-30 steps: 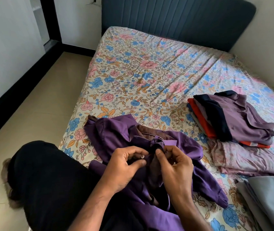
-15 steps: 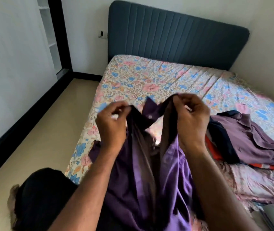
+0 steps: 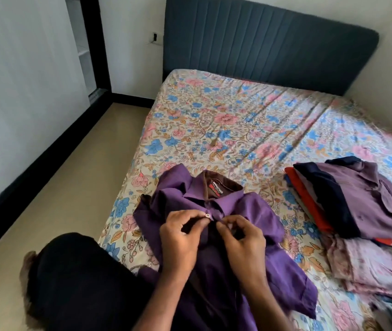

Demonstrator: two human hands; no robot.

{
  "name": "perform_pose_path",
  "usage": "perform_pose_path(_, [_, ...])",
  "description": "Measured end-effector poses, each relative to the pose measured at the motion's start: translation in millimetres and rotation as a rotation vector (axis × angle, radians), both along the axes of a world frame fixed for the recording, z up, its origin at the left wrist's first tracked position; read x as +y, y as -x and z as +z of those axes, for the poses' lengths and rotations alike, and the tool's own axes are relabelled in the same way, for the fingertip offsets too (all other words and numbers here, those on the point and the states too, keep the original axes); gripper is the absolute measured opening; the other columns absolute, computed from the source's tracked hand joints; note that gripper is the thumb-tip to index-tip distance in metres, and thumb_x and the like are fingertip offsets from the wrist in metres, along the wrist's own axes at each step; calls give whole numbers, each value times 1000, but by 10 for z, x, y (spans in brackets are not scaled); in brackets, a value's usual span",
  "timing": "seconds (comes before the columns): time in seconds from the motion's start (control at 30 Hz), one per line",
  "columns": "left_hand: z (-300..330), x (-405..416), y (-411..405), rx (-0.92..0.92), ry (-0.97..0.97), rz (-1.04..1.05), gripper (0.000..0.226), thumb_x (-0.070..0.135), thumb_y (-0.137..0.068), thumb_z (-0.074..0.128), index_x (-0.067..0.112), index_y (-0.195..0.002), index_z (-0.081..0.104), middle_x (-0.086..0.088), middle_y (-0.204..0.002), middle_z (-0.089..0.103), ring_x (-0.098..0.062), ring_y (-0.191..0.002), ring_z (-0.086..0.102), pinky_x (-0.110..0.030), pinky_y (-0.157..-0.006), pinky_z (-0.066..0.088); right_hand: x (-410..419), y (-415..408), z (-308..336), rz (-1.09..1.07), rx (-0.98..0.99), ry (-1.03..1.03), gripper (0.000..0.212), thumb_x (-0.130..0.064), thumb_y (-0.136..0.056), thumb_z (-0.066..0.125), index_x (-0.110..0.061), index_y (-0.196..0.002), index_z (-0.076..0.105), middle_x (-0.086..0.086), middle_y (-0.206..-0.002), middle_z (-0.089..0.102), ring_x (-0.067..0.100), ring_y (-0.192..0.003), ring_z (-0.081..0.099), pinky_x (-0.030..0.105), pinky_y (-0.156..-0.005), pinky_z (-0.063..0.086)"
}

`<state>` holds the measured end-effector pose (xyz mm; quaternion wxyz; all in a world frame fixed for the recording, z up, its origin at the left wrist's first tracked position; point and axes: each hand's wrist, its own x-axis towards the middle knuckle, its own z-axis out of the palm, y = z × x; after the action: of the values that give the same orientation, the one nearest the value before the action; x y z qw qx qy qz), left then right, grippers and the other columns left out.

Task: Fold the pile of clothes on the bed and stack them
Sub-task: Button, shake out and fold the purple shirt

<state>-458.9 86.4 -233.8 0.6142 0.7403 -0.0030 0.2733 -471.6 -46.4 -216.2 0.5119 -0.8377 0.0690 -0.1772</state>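
Purple shirt [image 3: 249, 211] lies collar toward headboard [image 3: 261, 44], lengthwise.

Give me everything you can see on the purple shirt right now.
The purple shirt lies front up on the floral bedsheet, collar toward the headboard. Smooth woven fabric, brown collar lining, red and black neck label, short sleeves spread. The left hand pinches a white button at the placket; the right hand pinches the opposite edge. Its hem runs out of view.

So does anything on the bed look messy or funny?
A little. The stack of clothes at the right is untidy: its top mauve shirt lies rumpled and askew. The purple shirt both hands pinch is wrinkled, not yet folded.
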Motion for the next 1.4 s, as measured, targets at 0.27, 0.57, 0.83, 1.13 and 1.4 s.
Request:
perform_pose_path(0.27, [-30, -7, 48, 55, 96, -195, 22, 8, -82, 80, 29, -86, 77, 15, -89, 74, -17, -91, 70, -39, -88, 55, 11, 84, -42, 60, 70, -315, 8, -19, -88, 80, -15, -83, 75, 12, -77, 72, 17, -69, 59, 46, -67, 51])
perform_pose_path(0.57, [-47, -14, 70, 73, 105, -292, 20, 5, -85, 77, 24, -84, 76, 9, -87, 74, -19, -91, 69, -42, -89, 55, -19, 124, 30, 201, 117, -522, 10, -17, -93, 72, -9, -91, 77, 27, -94, 73, 31, -88, 64, 50, -86, 50])
perform_pose_path(0.83, [-88, -30, 59, 42, 79, -236, 11, 17, -83, 73, 27, -81, 73, 11, -84, 72, -18, -87, 69, -42, -84, 55, -17, 151, 69, 200, 108, -409, 14, -6, -96, 67, -10, -87, 78, 16, -87, 76, 30, -85, 70, 48, -84, 55])
perform_pose_path(1.13, [-153, 1, 26, 7, 0, -222, 10, 14, -77, 75, 23, -80, 76, 13, -82, 72, -12, -83, 69, -36, -82, 56, -24, 185, 107, 229, 165, -280, 7, -20, -87, 81, -15, -85, 78, 9, -81, 76, 20, -73, 66, 46, -71, 56])
perform_pose_path(1.4, [-74, 74, 78, 6, -102, -292, 39, 10, -82, 69, 33, -113, 72, 20, -117, 66, -13, -117, 59, -41, -101, 47, -160, 115, 53, 238, 124, -4, 7, -21, -86, 82, -20, -85, 75, -2, -76, 74, 25, -71, 68, 43, -68, 56])
